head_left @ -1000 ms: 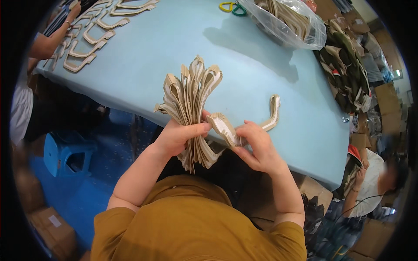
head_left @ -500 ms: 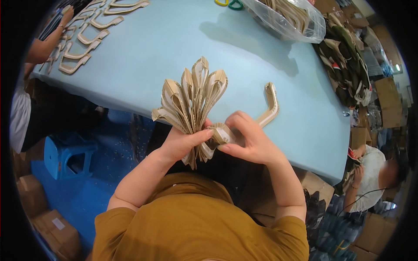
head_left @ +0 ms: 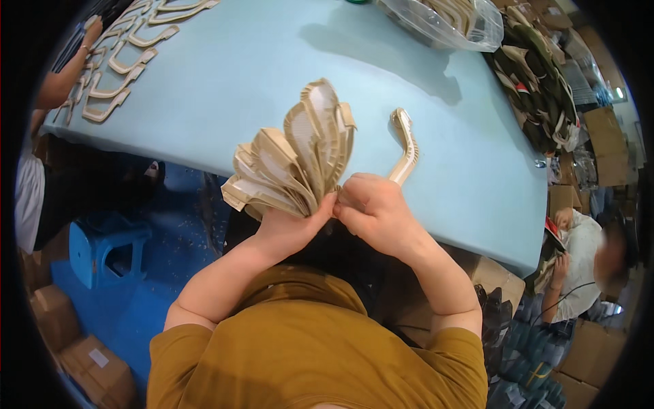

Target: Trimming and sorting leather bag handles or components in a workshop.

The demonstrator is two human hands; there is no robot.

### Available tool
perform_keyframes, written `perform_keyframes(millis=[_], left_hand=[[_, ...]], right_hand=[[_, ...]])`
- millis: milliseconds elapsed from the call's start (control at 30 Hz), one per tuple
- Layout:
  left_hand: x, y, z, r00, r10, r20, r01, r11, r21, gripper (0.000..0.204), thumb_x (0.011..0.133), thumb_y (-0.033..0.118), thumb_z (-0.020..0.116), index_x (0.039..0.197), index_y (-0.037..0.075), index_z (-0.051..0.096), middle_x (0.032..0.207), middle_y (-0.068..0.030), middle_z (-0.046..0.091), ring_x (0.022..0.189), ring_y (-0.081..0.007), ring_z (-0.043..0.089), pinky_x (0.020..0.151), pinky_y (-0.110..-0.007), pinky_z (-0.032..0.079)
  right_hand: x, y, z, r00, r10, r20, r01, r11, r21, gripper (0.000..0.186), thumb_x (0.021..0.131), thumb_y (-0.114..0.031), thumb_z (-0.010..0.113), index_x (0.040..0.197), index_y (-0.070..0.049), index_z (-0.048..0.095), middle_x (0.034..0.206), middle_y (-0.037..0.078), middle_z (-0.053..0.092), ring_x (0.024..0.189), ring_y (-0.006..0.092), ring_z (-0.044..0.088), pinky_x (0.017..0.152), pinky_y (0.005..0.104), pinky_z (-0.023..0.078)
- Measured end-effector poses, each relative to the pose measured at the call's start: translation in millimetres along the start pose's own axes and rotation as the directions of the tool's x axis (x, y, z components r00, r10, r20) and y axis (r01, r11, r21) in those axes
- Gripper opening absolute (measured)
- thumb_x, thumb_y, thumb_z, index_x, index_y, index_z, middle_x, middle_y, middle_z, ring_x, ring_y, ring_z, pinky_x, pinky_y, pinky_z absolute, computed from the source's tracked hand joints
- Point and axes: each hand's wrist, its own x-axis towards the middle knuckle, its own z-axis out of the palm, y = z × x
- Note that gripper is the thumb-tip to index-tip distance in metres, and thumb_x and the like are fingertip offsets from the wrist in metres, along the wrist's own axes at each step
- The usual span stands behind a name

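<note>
At the left end of the table covered in light blue cloth [head_left: 463,184], a row of U-shaped beige-and-white fabric strips [head_left: 102,116] lies nested one behind another, starting close to the near edge; the even spacing probably leaves each one free to be handled singly. A co-worker's bare forearm [head_left: 61,85] reaches in beside that end. Below, off the table, stands a bright blue plastic stool [head_left: 109,249].

Over the middle of the near edge, the person's left hand [head_left: 289,232] is wrapped firmly around a thick bundle of folded beige-and-white fabric strips [head_left: 300,163]. It grips them low, thumb across the front, which seems to bind the bases tightly while the looped tops spread upward like a fan, clear of the tabletop.

The right hand [head_left: 375,208] meets it just beside the left thumb, fingers curled and thumb drawn in toward the forefinger. The fingertips are masked at the bundle's base, so I cannot tell whether they have closed on a strip.

Just beyond the right hand, one loose bent beige-and-white strip [head_left: 410,146] lies on the cloth, within easy reach. Farther off, toward the right edge, a clear plastic bag [head_left: 443,31] lies open around more beige strips, presumably to contain them. A dark green fabric heap [head_left: 535,88] borders that right edge.
</note>
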Motion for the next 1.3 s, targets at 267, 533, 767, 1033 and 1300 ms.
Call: perform_keyframes(millis=[267,533,767,1033,1300], left_hand=[[3.4,-6.3,-15.4,0.958,-0.191,0.214,0.245,0.934,-0.262,0.019,0.079,0.006,0.064,0.095,0.002,0.056,0.087,-0.0016,0.057,0.079,-0.0084,0.054,0.066,-0.024,0.046],[-7.7,-16.0,14.5,0.988,0.128,-0.088,-0.102,0.962,0.253,0.033,0.078,0.009,0.062,0.108,0.003,0.053,0.108,-0.0123,0.056,0.1,-0.0256,0.054,0.086,-0.034,0.042],[13.4,7.4,-16.1,0.824,-0.469,0.317,0.563,0.622,-0.544,0.014,0.077,0.012,0.066,0.085,0.004,0.058,0.076,-0.0013,0.056,0.062,-0.0081,0.05,0.053,-0.022,0.041],[2.9,-5.4,9.9,0.988,-0.156,0.022,0.156,0.951,-0.268,0.034,0.078,0.003,0.062,0.109,-0.001,0.049,0.097,-0.0059,0.056,0.088,-0.0123,0.054,0.074,-0.026,0.046],[11.9,1.8,-8.4,0.84,-0.395,0.371,0.541,0.588,-0.601,0.017,0.08,0.016,0.065,0.09,0.005,0.057,0.074,-0.0009,0.056,0.058,-0.0083,0.051,0.053,-0.022,0.043]], right_hand=[[-6.2,13.2,-6.3,0.926,0.233,0.298,-0.337,0.864,0.374,0.028,0.079,-0.022,0.062,0.074,0.004,0.054,0.057,0.007,0.05,0.055,0.0139,0.045,0.051,0.0314,0.038],[2.4,8.1,1.2,0.921,0.29,0.261,-0.327,0.938,0.112,0.024,0.078,-0.02,0.063,0.071,0.002,0.055,0.057,0.002,0.052,0.055,0.009,0.046,0.05,0.0265,0.039],[-3.3,20.5,-14.7,0.854,0.29,0.432,-0.496,0.703,0.51,0.012,0.079,-0.012,0.062,0.074,-0.002,0.06,0.06,-0.002,0.053,0.051,0.0029,0.04,0.044,0.02,0.028],[3.4,17.3,-9.9,0.838,0.334,0.432,-0.514,0.75,0.417,0.015,0.08,-0.012,0.062,0.074,0.002,0.06,0.065,-0.001,0.055,0.058,0.0061,0.048,0.052,0.0228,0.038],[-1.8,22.1,-15.0,0.851,0.253,0.46,-0.508,0.614,0.604,0.014,0.08,-0.012,0.062,0.079,0.001,0.061,0.067,-0.001,0.056,0.06,0.0057,0.048,0.053,0.0218,0.037]])
